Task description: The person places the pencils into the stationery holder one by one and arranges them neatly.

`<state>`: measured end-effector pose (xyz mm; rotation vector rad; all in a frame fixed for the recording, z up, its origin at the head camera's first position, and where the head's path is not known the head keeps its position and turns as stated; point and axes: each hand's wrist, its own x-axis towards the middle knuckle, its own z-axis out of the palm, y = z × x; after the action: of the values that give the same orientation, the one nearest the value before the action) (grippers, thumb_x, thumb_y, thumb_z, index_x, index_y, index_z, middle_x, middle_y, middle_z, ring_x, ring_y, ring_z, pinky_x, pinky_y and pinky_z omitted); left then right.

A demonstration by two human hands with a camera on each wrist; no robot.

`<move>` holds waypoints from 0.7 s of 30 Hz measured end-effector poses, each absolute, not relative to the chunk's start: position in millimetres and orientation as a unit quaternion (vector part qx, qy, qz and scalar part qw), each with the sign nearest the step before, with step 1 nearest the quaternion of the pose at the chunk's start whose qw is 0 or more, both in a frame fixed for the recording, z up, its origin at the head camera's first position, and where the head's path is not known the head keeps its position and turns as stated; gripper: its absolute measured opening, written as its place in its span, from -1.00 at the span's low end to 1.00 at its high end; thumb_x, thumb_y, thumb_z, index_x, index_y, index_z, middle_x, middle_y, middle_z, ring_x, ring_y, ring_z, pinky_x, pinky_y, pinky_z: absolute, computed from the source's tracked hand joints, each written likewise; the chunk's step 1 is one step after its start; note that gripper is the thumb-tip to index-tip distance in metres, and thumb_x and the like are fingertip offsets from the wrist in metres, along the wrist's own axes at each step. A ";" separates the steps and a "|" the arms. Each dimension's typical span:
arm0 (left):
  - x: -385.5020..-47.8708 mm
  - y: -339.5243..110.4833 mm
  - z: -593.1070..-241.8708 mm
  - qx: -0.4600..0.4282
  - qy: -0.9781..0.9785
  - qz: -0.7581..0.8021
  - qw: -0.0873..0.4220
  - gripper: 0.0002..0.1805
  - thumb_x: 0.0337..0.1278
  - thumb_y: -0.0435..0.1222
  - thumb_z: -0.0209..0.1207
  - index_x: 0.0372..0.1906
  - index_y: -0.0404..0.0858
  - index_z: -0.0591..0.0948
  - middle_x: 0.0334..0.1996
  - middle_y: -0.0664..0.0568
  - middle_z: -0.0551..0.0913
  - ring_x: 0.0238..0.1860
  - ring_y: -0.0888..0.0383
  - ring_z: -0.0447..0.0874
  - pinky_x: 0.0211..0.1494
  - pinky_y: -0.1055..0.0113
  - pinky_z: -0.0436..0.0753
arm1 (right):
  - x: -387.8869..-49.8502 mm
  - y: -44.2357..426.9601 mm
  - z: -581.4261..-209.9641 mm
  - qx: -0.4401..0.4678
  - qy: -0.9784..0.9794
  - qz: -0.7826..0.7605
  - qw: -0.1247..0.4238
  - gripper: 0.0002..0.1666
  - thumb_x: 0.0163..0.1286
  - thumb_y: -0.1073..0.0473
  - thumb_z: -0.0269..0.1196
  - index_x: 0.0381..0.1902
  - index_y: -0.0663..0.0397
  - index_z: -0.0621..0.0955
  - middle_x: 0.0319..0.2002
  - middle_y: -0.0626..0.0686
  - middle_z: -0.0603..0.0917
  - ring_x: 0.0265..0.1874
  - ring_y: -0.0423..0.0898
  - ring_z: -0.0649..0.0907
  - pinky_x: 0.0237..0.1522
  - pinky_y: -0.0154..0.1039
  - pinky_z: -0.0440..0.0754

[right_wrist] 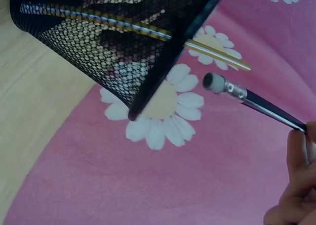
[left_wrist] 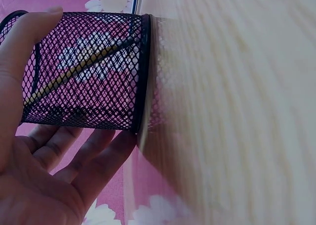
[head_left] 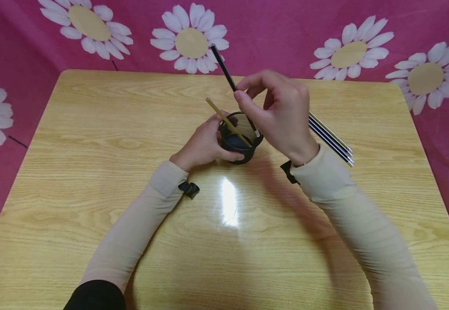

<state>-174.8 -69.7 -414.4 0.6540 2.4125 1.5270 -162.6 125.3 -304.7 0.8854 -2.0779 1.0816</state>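
Observation:
A black mesh pencil cup [head_left: 249, 153] stands upright on the table, and my left hand [head_left: 201, 144] holds it with fingers and thumb around its sides. Inside, a yellow-striped pencil [head_left: 224, 117] leans with its upper end past the rim. Over the cup, my right hand [head_left: 282, 114] pinches a black pencil [head_left: 223, 64] between thumb and fingers. Its eraser end [right_wrist: 215, 82] points down and is apart from the rim in the right wrist view. The left wrist view shows the cup's mesh wall [left_wrist: 94, 99] with the yellow pencil behind it.
Several striped pencils [head_left: 331, 140] lie side by side on the table, right of the cup and partly hidden by my right hand. A pink flowered cloth [head_left: 271, 34] hangs behind the wooden table [head_left: 92, 129].

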 end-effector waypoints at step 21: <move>-174.3 -70.6 -412.8 0.228 0.821 0.511 0.114 0.03 -0.11 -0.15 0.76 0.50 -0.18 0.46 0.31 0.02 0.59 0.27 0.13 0.55 0.39 0.20 0.47 | -159.4 124.2 -350.4 0.297 -0.825 0.404 0.262 -0.89 0.47 0.27 0.46 -0.18 0.25 0.78 -0.38 0.11 0.82 -0.60 -0.09 0.58 -0.50 -0.43 0.39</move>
<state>-174.3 -70.6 -412.8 0.6692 2.4079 1.4985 -159.4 124.2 -350.4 0.8047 -2.2312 1.0922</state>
